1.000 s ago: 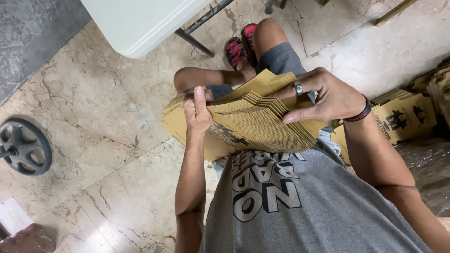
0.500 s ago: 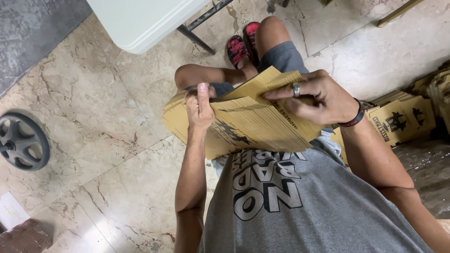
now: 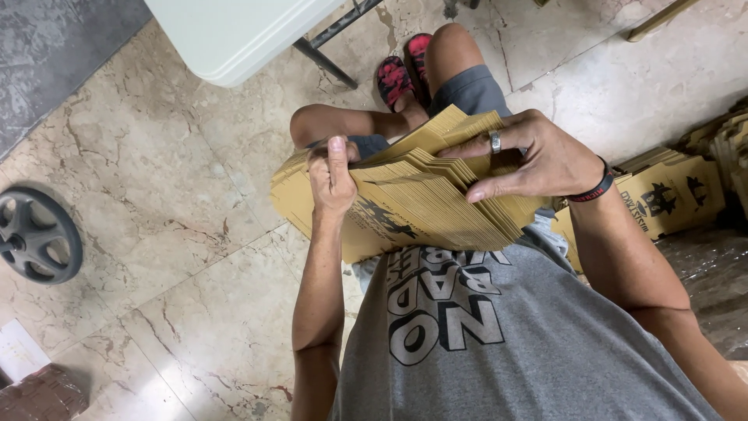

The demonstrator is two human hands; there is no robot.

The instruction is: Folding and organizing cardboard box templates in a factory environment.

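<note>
- The stack (image 3: 421,199) of flat cardboard sleeves sits over my lap, fanned.
- My left hand (image 3: 333,178) is clamped on its left edge; if that loosens, the sheets could spill.
- My right hand (image 3: 538,156) lies half-open on top, fingers spread; pushing might slide sleeves off toward the floor (image 3: 156,179) beyond the stack.

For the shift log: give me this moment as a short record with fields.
left hand: grips the near-left edge of the stack of flat cardboard sleeves, thumb up
right hand: fingers spread over the fanned top edges; ring and dark wristband worn
stack: held above the lap, brown, dark print
floor: marble tiles
nearby: white table; black wheel; more printed cardboard at the right
</note>
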